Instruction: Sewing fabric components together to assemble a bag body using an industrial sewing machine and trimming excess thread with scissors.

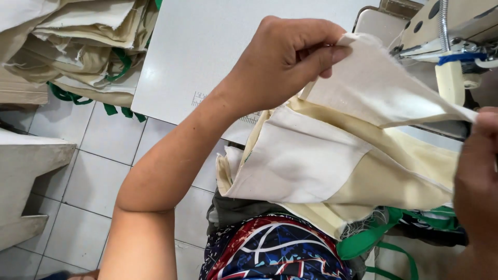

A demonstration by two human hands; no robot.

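While pinched — cream cloth between left hand and right hand.

The cream cloth piece looks matt, woven, frayed at its edges; the sewing machine shows painted metal and a glossy chrome rod; the table is smooth laminate; floor tiles faintly glossy.

light: bright, even, soft shadows | glare: white table top — mild | focus: sharp — right edge slightly blurred
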